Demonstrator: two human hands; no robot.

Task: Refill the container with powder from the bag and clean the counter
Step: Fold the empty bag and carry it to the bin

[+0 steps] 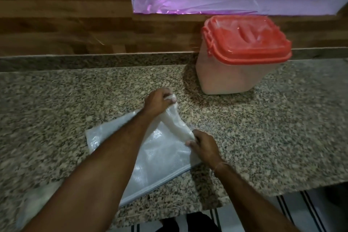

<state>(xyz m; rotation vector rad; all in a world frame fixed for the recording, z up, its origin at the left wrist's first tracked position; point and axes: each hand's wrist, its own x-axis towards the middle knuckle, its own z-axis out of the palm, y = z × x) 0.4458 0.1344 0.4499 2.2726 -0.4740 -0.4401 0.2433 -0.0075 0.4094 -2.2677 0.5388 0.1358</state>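
In front of the container (237, 73), the table (56, 100) is carrying a flat white bag (165, 154), which is lying near the container without touching it. The container's red lid (248, 43) is sitting closed. The left hand (158, 102) is gripping the bag's bunched end, the end closest to the container, with fingers curled round it. The right hand (204, 146) is pinching the edge farther from it. The bag is looking emptied, so this is probably folding it away. Keeping the mouth gathered and raised while rolling should be holding leftover powder inside.
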